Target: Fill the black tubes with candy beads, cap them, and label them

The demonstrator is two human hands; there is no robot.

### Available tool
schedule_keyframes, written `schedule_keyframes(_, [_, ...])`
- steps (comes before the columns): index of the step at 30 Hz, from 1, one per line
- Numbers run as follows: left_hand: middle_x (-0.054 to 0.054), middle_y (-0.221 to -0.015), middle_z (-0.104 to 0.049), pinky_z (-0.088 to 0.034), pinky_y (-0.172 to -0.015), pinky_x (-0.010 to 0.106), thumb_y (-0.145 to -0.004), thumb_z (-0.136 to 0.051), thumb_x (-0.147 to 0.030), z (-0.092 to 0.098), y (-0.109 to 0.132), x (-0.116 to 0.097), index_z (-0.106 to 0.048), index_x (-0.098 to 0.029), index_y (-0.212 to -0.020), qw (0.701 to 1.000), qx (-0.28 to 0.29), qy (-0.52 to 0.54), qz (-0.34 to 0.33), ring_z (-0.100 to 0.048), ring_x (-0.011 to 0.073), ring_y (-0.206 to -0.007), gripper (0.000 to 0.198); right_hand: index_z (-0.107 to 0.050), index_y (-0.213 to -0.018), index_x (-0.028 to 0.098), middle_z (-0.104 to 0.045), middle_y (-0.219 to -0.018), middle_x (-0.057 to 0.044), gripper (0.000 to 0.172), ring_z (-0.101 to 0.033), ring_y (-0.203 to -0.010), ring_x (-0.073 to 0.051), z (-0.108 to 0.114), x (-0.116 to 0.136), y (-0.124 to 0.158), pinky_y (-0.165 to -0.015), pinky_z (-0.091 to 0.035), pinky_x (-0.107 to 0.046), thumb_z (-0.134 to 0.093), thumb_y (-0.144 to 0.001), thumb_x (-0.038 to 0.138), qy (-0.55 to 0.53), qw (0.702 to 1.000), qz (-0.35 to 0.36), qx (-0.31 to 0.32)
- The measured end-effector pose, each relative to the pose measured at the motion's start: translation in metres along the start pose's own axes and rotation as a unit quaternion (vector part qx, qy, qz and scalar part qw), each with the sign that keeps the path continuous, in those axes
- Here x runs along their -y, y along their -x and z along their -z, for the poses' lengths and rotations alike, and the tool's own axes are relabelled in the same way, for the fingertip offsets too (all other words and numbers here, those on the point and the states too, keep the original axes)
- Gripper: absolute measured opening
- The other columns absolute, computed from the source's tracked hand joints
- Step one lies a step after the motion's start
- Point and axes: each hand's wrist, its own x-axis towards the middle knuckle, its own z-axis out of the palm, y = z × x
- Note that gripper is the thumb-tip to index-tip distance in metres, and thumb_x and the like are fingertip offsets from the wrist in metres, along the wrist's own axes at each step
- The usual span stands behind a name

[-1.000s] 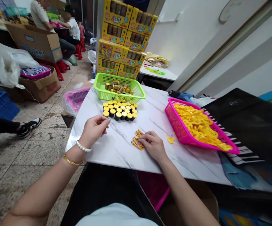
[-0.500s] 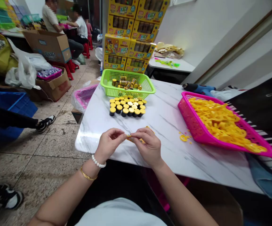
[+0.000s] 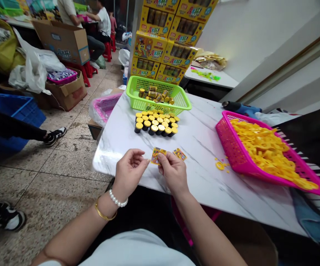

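Pinched between the thumb and fingers of my right hand (image 3: 173,171) is a small yellow printed card (image 3: 157,155). My left hand (image 3: 129,168) is beside the card's left edge, fingers curled and thumb close to it; whether it grips anything is too small to tell. A second printed card (image 3: 180,153) lies on the table just beyond my right hand. Behind the hands stand rows of black cylinders with yellow caps (image 3: 153,128), next to a green basket (image 3: 186,105) that holds more small cylinders.
On the right of the white table (image 3: 198,162) is a pink basket (image 3: 229,157) of yellow plastic pieces, with a loose yellow ring (image 3: 219,165) beside it. Yellow boxes (image 3: 150,46) are stacked behind. A person's leg (image 3: 16,127) extends in from the left.
The card now faces up flat in my right hand, where before it was seen nearly edge-on. My left thumb has drawn slightly away from my right fingers. The view has shifted slightly.
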Motion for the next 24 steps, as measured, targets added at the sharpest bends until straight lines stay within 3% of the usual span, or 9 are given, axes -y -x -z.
schedule_keyframes(2, [0.003,-0.080,-0.069,-0.050,-0.069,0.024,-0.080,-0.073,-0.030,0.002,0.006,-0.003,-0.071,-0.017,-0.087,0.997,-0.034,-0.035,-0.057,-0.061,0.0134,-0.073,0.014,-0.051,-0.058,0.018,-0.046,-0.049,0.004,0.052,-0.038,-0.044,-0.007,-0.002,-0.002,0.001,-0.043,-0.031,-0.022,-0.062,-0.086,0.059,0.033,0.999,0.037,-0.017])
schedule_keyframes(6, [0.005,-0.081,-0.069,-0.050,-0.070,0.026,-0.085,-0.069,-0.031,0.005,0.012,-0.007,-0.075,-0.019,-0.083,0.992,-0.017,-0.076,-0.102,-0.062,0.0155,-0.075,0.014,-0.052,-0.058,0.018,-0.047,-0.049,0.003,0.050,-0.039,-0.045,-0.008,-0.007,-0.004,0.007,-0.044,-0.032,-0.022,-0.057,-0.092,0.055,0.069,0.994,0.089,-0.001])
schedule_keyframes(14, [0.004,-0.078,-0.067,-0.048,-0.065,0.026,-0.081,-0.075,-0.030,0.009,0.009,-0.006,-0.076,-0.019,-0.081,0.992,-0.024,-0.078,-0.095,-0.061,0.0144,-0.071,0.011,-0.049,-0.058,0.019,-0.043,-0.051,0.004,0.043,-0.038,-0.048,-0.008,-0.015,0.002,0.012,-0.047,-0.034,-0.022,-0.057,-0.094,0.042,0.119,0.979,0.168,-0.002])
schedule_keyframes(20, [0.002,-0.077,-0.063,-0.045,-0.059,0.023,-0.081,-0.075,-0.027,0.016,0.013,-0.006,-0.076,-0.019,-0.087,0.984,-0.055,-0.110,-0.131,-0.056,0.0112,-0.065,0.010,-0.056,-0.062,0.018,-0.048,-0.053,0.003,0.036,-0.044,-0.049,-0.009,-0.021,0.004,0.009,-0.050,-0.037,-0.023,-0.057,-0.094,0.035,0.143,0.969,0.201,-0.006])
schedule_keyframes(24, [0.003,-0.078,-0.065,-0.046,-0.060,0.024,-0.081,-0.075,-0.027,0.019,0.010,0.000,-0.077,-0.019,-0.085,0.988,-0.042,-0.103,-0.108,-0.056,0.0115,-0.065,0.009,-0.052,-0.060,0.019,-0.045,-0.054,0.003,0.039,-0.042,-0.051,-0.009,-0.024,-0.003,0.011,-0.050,-0.035,-0.024,-0.056,-0.095,0.035,0.167,0.960,0.225,0.016])
